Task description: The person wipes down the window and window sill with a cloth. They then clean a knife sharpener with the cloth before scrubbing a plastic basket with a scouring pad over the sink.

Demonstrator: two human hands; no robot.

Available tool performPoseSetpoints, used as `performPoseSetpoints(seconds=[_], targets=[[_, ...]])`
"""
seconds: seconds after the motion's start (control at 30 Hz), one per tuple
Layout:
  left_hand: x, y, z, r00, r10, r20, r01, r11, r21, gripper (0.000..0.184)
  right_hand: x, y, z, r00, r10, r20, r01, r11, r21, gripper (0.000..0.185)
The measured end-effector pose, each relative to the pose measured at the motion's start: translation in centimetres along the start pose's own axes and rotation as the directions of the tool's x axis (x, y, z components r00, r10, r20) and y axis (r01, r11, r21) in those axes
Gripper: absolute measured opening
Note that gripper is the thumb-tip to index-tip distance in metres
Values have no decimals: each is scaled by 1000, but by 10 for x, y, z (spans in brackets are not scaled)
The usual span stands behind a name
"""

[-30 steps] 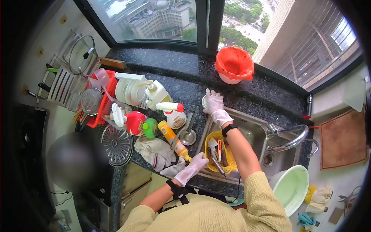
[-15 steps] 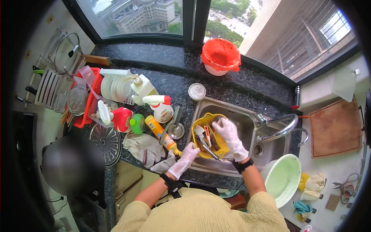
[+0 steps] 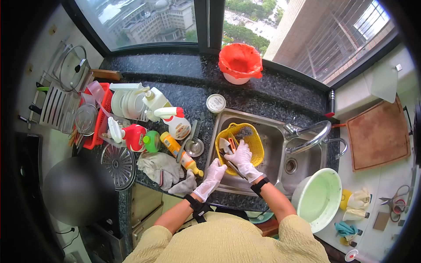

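Head: two hands point(image 3: 213, 176) point(image 3: 242, 158), one basket point(image 3: 258, 153)

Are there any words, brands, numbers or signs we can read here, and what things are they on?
No text is clear enough to read.
Round white lidded tub: dark print on top, too small to read.
Red plastic spray bottle with a white trigger: label too blurred.
White plastic spray bottle with a red-and-white top: label too blurred.
Yellow-and-orange plastic squeeze bottle: markings too small to read.
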State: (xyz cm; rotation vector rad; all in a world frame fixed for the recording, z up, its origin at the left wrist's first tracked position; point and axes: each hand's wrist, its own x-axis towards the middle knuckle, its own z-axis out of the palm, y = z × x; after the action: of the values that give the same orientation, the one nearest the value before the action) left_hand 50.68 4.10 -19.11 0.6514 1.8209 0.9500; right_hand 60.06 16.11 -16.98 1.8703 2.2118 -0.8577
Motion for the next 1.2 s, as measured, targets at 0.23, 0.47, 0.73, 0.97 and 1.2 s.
performPoseSetpoints(seconds=[0.23, 0.47, 0.73, 0.97, 1.2], targets=[[3, 3, 12, 1000, -25, -9, 25, 1000, 3, 23, 6, -3, 0, 994, 104, 12, -105, 991, 81, 101], [12, -1, 15, 997, -73, 13, 74, 994, -75, 20, 20, 4, 4, 996, 91, -16, -89, 989, 115, 84], [26, -41, 31, 987, -117, 109, 151, 908, -390, 15, 33, 21, -16, 993, -53, 108, 29, 976, 215, 71], [30, -23, 28, 965, -192, 180, 256, 849, -463, 12, 34, 30, -24, 973, -214, 83, 185, 946, 266, 70], [40, 10, 19, 944, -226, 242, 328, 740, -587, 22, 42, -4, -51, 916, -394, -81, 402, 904, 149, 68]])
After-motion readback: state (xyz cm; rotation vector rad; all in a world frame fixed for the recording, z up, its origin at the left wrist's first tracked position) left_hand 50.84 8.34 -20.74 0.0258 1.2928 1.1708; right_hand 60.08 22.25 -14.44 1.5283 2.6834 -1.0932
